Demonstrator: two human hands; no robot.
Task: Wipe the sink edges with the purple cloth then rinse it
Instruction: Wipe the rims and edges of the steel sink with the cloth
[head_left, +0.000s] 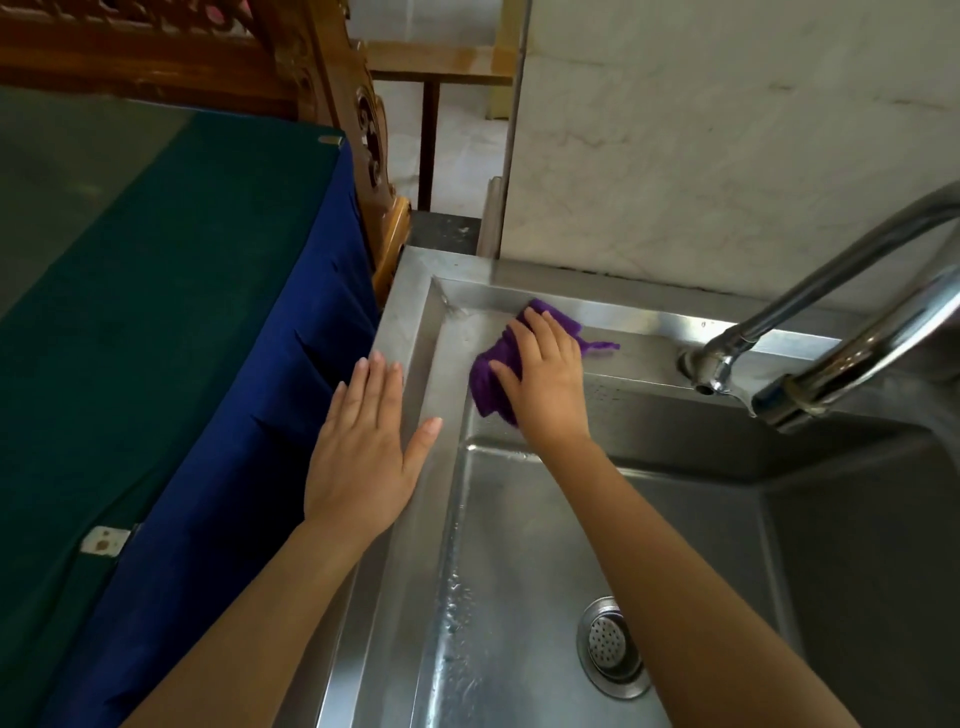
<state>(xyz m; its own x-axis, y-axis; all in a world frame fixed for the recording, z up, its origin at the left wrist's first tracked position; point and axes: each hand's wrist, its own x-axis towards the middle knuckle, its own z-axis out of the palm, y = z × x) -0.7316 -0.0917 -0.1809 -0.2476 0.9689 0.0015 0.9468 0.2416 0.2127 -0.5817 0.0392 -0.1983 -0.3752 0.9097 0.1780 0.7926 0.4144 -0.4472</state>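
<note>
Nearest, in the sink floor: drain strainer (613, 647), water beads running up the basin's left wall. Sink (410, 312) is steel, its rim looks wet in spots. Left hand (363, 447) lies flat on the sink's left rim, fingers straight and together, thumb out, holding nothing, likely bracing. Farther in, right hand (545, 379) presses the purple cloth (491, 382) onto the ledge at the sink's far-left corner, fingers spread and nearly straight, no real grip. Cloth is bunched, one edge hanging over the basin lip, a thin tail pointing along the back ledge toward the faucet (810, 374) at the sink's far-right side. Wiping step, rinse not yet done. Risks: palm-only pressure on wet steel could let the cloth slide off the lip into the basin; bunched cloth may skip the corner seam; the bracing hand could slip; drips could reach the blue cover (291, 395) just left of the sink.
</note>
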